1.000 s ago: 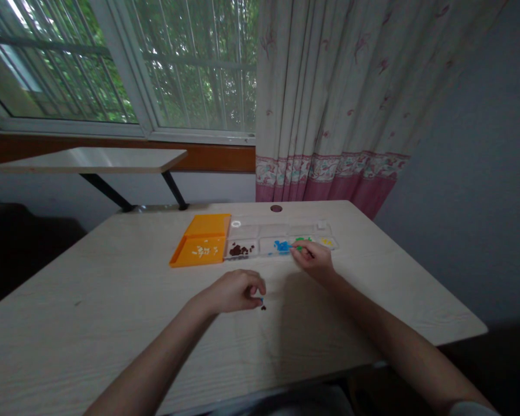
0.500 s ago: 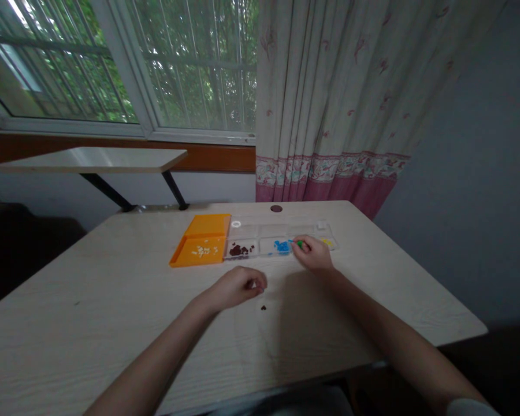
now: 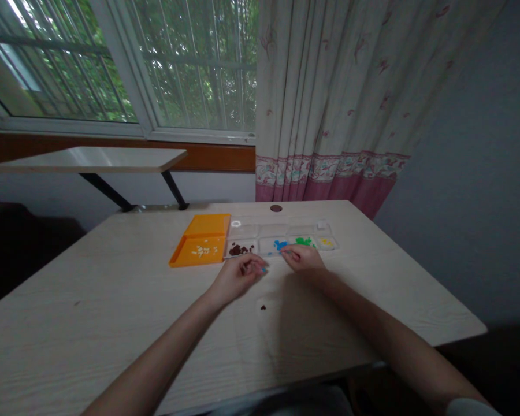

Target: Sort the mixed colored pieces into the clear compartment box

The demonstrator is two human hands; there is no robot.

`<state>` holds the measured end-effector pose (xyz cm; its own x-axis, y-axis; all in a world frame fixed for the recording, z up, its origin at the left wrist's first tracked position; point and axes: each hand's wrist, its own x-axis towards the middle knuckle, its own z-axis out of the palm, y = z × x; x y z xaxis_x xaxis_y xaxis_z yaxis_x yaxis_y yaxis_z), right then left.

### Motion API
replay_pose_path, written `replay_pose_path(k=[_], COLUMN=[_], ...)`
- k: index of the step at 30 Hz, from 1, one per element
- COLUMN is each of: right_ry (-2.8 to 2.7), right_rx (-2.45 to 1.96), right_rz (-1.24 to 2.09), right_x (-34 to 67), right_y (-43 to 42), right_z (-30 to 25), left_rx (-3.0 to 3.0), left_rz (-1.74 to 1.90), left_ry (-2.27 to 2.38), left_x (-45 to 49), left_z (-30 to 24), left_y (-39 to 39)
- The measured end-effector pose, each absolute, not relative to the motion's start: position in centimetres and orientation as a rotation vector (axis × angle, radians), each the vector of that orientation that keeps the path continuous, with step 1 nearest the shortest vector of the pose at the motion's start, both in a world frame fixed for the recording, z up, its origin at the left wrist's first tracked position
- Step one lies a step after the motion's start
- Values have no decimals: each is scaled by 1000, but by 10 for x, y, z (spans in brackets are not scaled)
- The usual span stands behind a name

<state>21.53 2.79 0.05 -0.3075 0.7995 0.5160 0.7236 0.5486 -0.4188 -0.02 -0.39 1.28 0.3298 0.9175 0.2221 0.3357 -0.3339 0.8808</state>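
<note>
My left hand (image 3: 239, 275) is closed in a pinch just in front of the clear box, with a small blue piece (image 3: 264, 270) at its fingertips. My right hand (image 3: 304, 257) pinches at the front edge of the blue pieces' compartment; whatever its fingertips hold is too small to make out. Small blue pieces (image 3: 279, 245) lie in the clear box (image 3: 265, 251), between dark brown pieces (image 3: 239, 249) and green pieces (image 3: 305, 241). Yellow pieces (image 3: 326, 242) occupy the right-end compartment. A tiny dark brown piece (image 3: 263, 307) rests on the table nearer to me.
An open orange case (image 3: 175, 257) with scattered white pieces adjoins the clear box on the left. The box's clear lid (image 3: 273, 227) is folded back behind it. A raised shelf (image 3: 95, 159) stands at the table's (image 3: 125, 312) back left, below the window.
My right hand has drawn back slightly left and toward me, uncovering the green pieces. My left hand has moved up toward the box, and a blue piece now shows at its fingertips.
</note>
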Motion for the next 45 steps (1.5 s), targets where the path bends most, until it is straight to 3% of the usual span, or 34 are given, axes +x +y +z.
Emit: replay_pose_path(k=[16, 23, 30, 45], right_ry=[-2155, -2153, -1921, -1902], right_rx=[-936, -920, -976, -1052], right_rz=[337, 258, -87, -88], right_x=[194, 195, 211, 224], right_y=[-1, -4, 4, 20], right_z=[-3, 2, 14, 9], left_rx=[2071, 2089, 2233, 2365], left_rz=[952, 872, 393, 344], left_ry=[1118, 1086, 701, 677], left_x=[1, 0, -10, -6], left_z=[9, 17, 30, 28], left_y=[-6, -8, -13, -15])
